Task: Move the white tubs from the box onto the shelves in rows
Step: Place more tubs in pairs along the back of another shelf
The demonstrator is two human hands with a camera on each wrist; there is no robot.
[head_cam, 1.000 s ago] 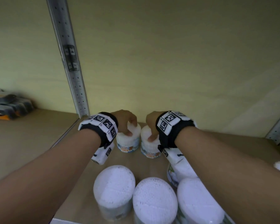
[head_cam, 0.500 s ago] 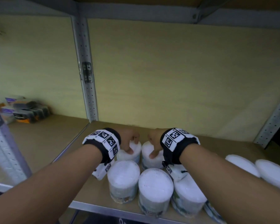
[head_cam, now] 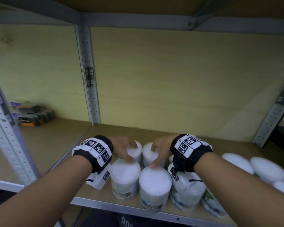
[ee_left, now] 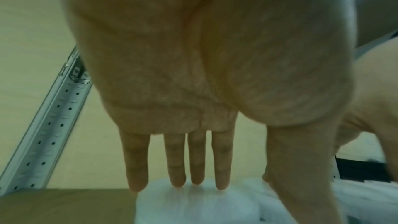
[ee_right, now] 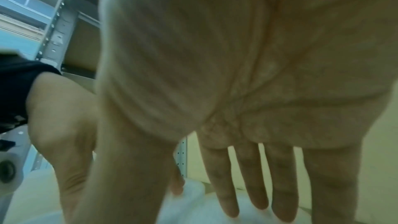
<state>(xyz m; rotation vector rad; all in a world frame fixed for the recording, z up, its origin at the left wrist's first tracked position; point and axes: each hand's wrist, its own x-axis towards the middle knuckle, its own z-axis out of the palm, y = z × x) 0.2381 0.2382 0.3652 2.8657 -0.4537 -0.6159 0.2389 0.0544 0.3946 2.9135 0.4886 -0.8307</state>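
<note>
The left hand (head_cam: 121,149) is spread, with straight fingers (ee_left: 176,161) pointing down, and their tips are at the lid of the left rear tub (head_cam: 134,150). Its thumb reaches toward the near side, to the top edge of the left front tub (head_cam: 125,176). The fingers do not curl around anything; whether the tips press the lid or are just above it, I cannot tell.

The right hand (head_cam: 161,150) is spread in the same way. Its straight fingers (ee_right: 251,175) come down on the lid of the right rear tub (head_cam: 148,154), and its thumb points to the lid of the right front tub (head_cam: 154,185). It holds nothing.

The two rear tubs stand upright, just beside each other, on the shelf board (head_cam: 129,131), behind the front row. The front row stands near the front edge of the board, and a third tub (head_cam: 188,197) is partly hidden under the right wrist. More white tubs (head_cam: 252,167) are further to the right on the same board.

On the next shelf bay to the left, well apart, some dark packs (head_cam: 34,114) lie near the back wall.
</note>
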